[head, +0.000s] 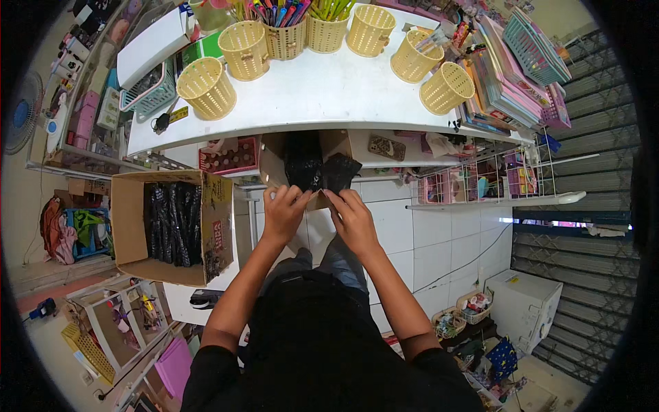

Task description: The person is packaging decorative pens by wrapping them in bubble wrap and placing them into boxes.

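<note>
A cardboard box (273,157) sits half under the white table, with black plastic packages (304,170) inside. One black plastic piece (340,170) leans towards its right side. At the box's near edge, my left hand (283,213) pinches the cardboard rim between thumb and fingers. My right hand (355,219) grips the same rim just to the right, the two thumbs almost meeting. My fingers hide part of that edge. To my left stands a second, open cardboard box (139,268), holding several black plastic-wrapped packages (175,224) packed upright in a row.
The white table (319,98) carries several yellow woven-look plastic baskets (208,90), some with pens. Stacked notebooks (509,87) stand at its right end. Below are a phone case (386,148), a pink crate of bottles (229,157) and a white wire rack (479,180). White floor tiles (386,226) lie beneath.
</note>
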{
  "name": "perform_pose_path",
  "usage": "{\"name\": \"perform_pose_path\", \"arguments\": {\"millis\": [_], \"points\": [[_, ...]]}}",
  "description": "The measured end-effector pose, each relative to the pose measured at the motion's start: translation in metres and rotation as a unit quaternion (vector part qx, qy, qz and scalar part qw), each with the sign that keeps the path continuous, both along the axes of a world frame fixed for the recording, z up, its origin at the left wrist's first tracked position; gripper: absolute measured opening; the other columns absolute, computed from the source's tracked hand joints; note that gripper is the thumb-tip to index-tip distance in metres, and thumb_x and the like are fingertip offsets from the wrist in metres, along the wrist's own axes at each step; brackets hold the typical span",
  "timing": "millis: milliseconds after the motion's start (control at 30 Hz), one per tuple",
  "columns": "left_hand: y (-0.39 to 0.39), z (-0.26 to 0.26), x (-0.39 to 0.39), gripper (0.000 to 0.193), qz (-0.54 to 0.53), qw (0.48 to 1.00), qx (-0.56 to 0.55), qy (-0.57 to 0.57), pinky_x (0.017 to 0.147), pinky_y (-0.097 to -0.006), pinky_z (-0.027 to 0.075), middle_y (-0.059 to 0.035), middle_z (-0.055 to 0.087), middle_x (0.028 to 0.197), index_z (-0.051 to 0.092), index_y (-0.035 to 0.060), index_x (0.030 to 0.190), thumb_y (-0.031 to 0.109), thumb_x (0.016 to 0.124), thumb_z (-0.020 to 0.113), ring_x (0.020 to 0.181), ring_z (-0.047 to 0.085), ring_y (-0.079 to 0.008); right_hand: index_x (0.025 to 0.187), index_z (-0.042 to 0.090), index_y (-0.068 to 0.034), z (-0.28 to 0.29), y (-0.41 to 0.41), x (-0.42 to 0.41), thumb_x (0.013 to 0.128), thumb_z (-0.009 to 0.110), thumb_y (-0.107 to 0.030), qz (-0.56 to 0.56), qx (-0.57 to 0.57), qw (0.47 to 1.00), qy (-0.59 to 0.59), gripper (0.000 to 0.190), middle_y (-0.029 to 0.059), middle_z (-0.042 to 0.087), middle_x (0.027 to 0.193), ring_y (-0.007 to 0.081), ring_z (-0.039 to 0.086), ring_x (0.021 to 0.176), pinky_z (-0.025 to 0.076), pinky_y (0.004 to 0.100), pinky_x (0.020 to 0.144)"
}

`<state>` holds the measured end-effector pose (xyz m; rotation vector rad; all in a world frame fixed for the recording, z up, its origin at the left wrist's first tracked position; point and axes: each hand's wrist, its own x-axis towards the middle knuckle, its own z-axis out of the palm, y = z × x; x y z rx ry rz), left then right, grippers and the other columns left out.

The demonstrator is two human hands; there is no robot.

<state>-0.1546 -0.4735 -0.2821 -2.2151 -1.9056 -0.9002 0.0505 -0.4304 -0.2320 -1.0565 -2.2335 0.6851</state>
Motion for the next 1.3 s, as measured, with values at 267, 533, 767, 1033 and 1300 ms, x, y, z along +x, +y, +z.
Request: {"name": "perform_pose_path", "arguments": {"millis": [267, 533, 767, 1033, 1300], "points": [[0.039, 0.0, -0.021, 0.032, -0.043, 0.999, 0.012, -0.015, 0.104, -0.05, 0.041, -0.0012, 0.062, 0.097, 0.08, 0.0146, 0.117, 0.01, 0.085, 0.081, 0.101, 0.063, -0.0236, 0.138, 0.071, -0.004, -0.013, 0.041, -0.01, 0.087, 0.072, 0.007, -0.022, 0.042, 0.998, 0.03, 0.052, 0.0175, 0.066, 0.118, 0.0396, 0.067, 0.11, 0.057, 0.0479, 0.096], [0.046, 0.018, -0.025, 0.041, -0.026, 0.998, 0.002, -0.059, 0.118, -0.0581, 0.031, -0.0039, 0.067, 0.119, 0.078, 0.0149, 0.12, 0.025, 0.083, 0.09, 0.126, 0.061, -0.0261, 0.133, 0.076, -0.005, 0.019, 0.048, -0.017, 0.088, 0.084, -0.001, -0.067, -0.093, 0.986, 0.124, 0.046, 0.0156, 0.069, 0.115, 0.0282, 0.072, 0.106, 0.056, 0.0346, 0.092], [0.037, 0.029, -0.01, 0.054, 0.012, 0.99, -0.03, -0.138, 0.12, -0.0593, 0.025, -0.0036, 0.066, 0.123, 0.077, 0.0165, 0.126, 0.032, 0.077, 0.095, 0.132, 0.059, -0.0272, 0.123, 0.076, 0.002, 0.018, 0.033, -0.016, 0.096, 0.08, 0.005, -0.104, -0.214, 0.902, 0.359, 0.027, 0.0059, 0.071, 0.116, 0.0151, 0.07, 0.108, 0.057, 0.0278, 0.095], [0.044, 0.033, -0.001, 0.039, 0.022, 0.979, -0.006, -0.205, 0.121, -0.0586, 0.022, -0.0041, 0.066, 0.126, 0.076, 0.0151, 0.117, 0.012, 0.08, 0.087, 0.139, 0.057, -0.0285, 0.127, 0.072, 0.0, 0.048, 0.02, -0.01, 0.098, 0.077, 0.005, -0.183, -0.402, 0.74, 0.508, 0.03, 0.0078, 0.07, 0.12, 0.0169, 0.072, 0.106, 0.071, 0.0358, 0.086], [0.058, 0.035, -0.007, 0.033, -0.039, 0.952, 0.109, -0.284, 0.121, -0.061, 0.036, -0.0183, 0.07, 0.125, 0.054, 0.0045, 0.111, -0.014, 0.085, 0.058, 0.131, 0.067, -0.0382, 0.133, 0.069, 0.005, 0.079, 0.014, -0.01, 0.096, 0.073, 0.012, -0.135, -0.242, 0.845, 0.458, 0.038, 0.0073, 0.064, 0.123, 0.0156, 0.067, 0.111, 0.07, 0.0343, 0.089]]}}
